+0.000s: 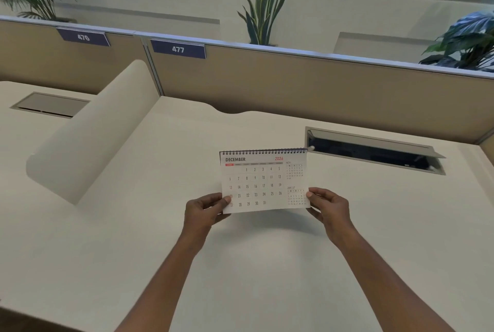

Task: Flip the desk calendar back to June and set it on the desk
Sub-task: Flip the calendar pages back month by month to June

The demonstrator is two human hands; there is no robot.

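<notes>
Spiral-bound desk calendar (263, 180), white page showing December 2026, upright above desk (240, 264)

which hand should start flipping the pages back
Probably the right hand: it pinches only the white spiral-bound desk calendar at its corner, while the left hand wraps further under and can steady it.

Our forearms bare, reaching forward from near edge, converging toward centre. Left hand (204, 211) pinches calendar's (263, 180) lower left corner — thumb on front, fingers curled behind. Right hand (330, 207) grips lower right corner likewise — thumb tip on front, palm turned inward. Wrists roughly level.
</notes>
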